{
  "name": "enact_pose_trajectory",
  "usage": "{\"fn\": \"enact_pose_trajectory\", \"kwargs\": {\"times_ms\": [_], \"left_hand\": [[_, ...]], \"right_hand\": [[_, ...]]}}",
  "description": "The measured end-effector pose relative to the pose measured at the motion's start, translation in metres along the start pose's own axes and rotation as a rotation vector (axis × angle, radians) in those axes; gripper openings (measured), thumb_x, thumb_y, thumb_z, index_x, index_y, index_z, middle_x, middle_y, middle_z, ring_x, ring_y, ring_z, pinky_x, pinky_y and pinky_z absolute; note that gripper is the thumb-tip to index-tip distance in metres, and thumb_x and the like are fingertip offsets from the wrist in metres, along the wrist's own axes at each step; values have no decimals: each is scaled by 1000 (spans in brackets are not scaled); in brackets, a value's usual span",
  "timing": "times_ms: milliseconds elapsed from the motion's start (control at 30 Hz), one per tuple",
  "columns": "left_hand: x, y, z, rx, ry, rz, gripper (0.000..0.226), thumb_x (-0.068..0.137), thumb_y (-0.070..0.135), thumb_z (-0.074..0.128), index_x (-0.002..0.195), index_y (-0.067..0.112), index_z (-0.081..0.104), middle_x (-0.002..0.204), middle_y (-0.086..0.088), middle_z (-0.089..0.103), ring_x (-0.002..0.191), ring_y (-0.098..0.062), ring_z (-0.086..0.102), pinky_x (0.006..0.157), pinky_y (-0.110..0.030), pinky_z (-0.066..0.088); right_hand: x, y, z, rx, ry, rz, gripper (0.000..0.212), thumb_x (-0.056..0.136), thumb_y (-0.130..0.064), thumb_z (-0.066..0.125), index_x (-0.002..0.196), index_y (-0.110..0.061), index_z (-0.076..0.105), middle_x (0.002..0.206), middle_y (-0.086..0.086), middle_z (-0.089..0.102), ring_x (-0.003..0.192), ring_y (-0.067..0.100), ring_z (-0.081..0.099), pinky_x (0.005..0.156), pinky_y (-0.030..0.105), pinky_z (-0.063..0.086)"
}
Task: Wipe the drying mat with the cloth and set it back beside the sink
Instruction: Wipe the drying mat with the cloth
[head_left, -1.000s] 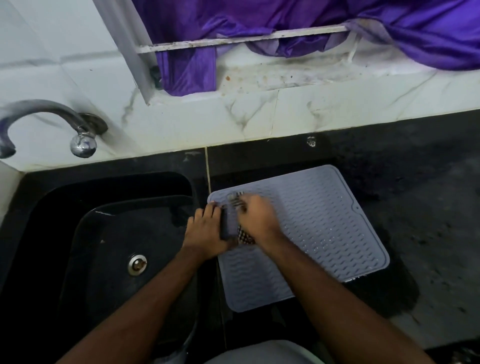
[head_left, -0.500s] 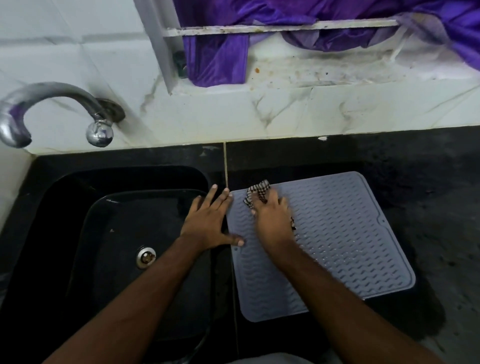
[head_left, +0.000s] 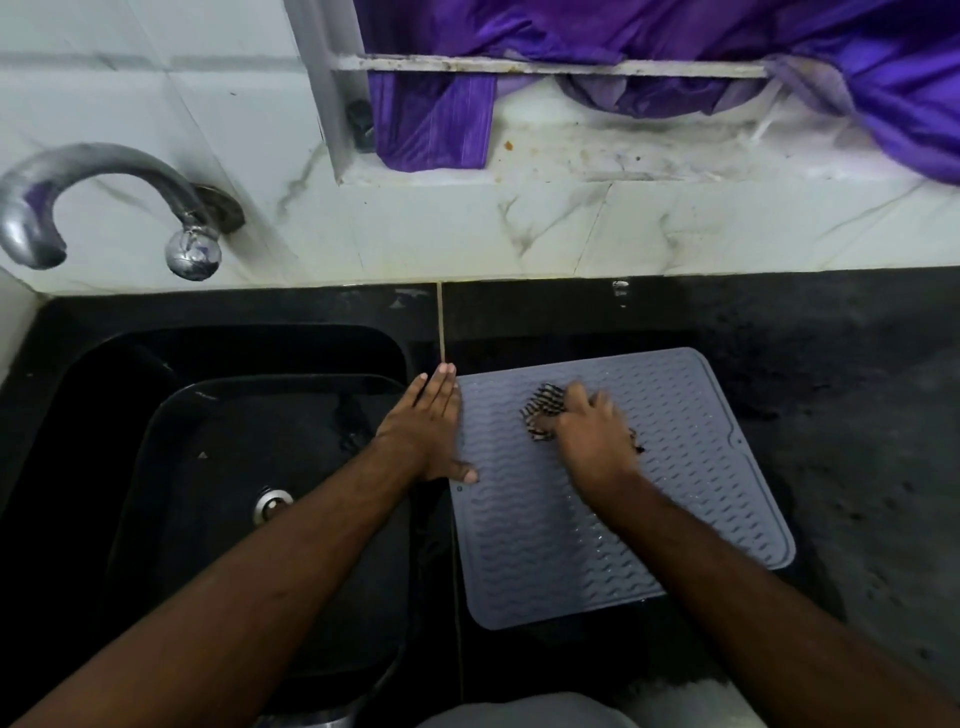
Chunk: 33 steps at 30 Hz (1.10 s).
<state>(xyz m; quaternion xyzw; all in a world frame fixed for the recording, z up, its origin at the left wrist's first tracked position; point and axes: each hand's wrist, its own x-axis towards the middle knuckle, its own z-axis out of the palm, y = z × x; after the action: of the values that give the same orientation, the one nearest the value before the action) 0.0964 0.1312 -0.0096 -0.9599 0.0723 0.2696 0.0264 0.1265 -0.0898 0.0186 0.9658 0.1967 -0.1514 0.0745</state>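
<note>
A: Two hands over a dark surface (head_left: 831, 415). Start at the left: what's there?

B: A metal tap (head_left: 78, 197) curves out from the white tiled wall, above a black sink (head_left: 156, 415) with a steel drain (head_left: 272, 503) in its floor.

A: And the left hand (head_left: 426, 431)?

B: Flat, palm down, fingers straight and together, lying along the strip between the sink and the mat (head_left: 675, 519). Its thumb tip touches the mat's left edge. It has hold of nothing.

A: Where does the mat lie?

B: Flat on the surface, just to the right of the sink, slightly turned so its far right corner points toward the wall. It is grey, ribbed with wavy ridges.

A: The right hand (head_left: 592, 441)?

B: On the mat's far half, fingers curled round a checked cloth (head_left: 543, 413), bunched and pressed onto the ridges. The cloth sticks out at the fingertips, and a little shows at the hand's right side. The hand is blurred.

A: Anything behind?

B: A purple fabric (head_left: 431, 124) hangs over a white ledge (head_left: 623, 156) above the wall tiles.
</note>
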Motion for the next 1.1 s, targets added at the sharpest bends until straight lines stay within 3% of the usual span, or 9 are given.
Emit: {"fn": "enact_pose_trajectory", "kwargs": {"times_ms": [167,267,367,433,600,733,900,1000,1100], "left_hand": [[0,5,-2,9,-34,-56,134,77,89,45,156,0,-19,163,-17,-28,151,-25,-28,124,-43,-15],[0,9,-8,93,-73,-98,132,79,89,42,156,1,-19,162,-16,-30,151,-25,-29,123,-42,-17],[-3,13,-12,174,-96,-120,115,89,78,36,155,2,-19,163,-17,-28,150,-27,-30,122,-43,-18],[-3,14,-13,186,-111,-134,117,88,80,36,155,2,-19,163,-17,-28,150,-27,-30,122,-43,-18],[-2,19,-18,237,-155,-193,134,76,94,36,156,1,-18,164,-15,-28,150,-24,-30,121,-42,-20],[2,26,-24,320,-189,-216,136,75,95,36,155,-1,-19,164,-17,-27,151,-25,-28,120,-42,-20],[-2,24,-22,264,-164,-233,136,75,94,38,156,0,-19,164,-16,-26,151,-24,-28,120,-42,-21],[-2,24,-22,252,-179,-240,136,75,94,39,155,1,-20,164,-15,-27,151,-25,-28,121,-42,-21],[1,29,-26,303,-208,-260,136,75,93,39,156,0,-18,165,-16,-24,152,-27,-26,121,-44,-18]], "right_hand": [[-4,-19,-19,98,89,13,42,96,-22,58,138,-30,53,133,10,40,120,29,43,101,43,46],[0,-65,-10,185,182,-139,63,90,-30,66,147,-35,40,141,10,36,126,30,37,103,43,40],[3,-89,21,231,141,-150,80,89,-39,67,157,-31,24,161,8,21,148,30,17,118,50,22],[6,-82,34,269,152,-183,81,91,-41,63,159,-31,20,167,1,15,154,25,6,124,52,11],[25,-38,30,273,125,-323,59,102,-24,50,156,-38,30,167,-8,18,155,22,10,125,45,13],[33,20,28,253,145,-226,56,105,-19,45,156,-37,32,167,-10,17,154,23,13,124,40,10],[44,75,41,373,175,45,52,103,-12,47,153,-26,40,164,0,28,152,25,18,124,44,20],[40,38,32,468,298,84,52,102,-7,48,152,-19,41,163,3,30,152,24,19,125,42,18],[32,-33,20,594,276,-125,63,100,-2,50,156,-25,34,166,-4,19,155,23,8,124,38,7]]}}
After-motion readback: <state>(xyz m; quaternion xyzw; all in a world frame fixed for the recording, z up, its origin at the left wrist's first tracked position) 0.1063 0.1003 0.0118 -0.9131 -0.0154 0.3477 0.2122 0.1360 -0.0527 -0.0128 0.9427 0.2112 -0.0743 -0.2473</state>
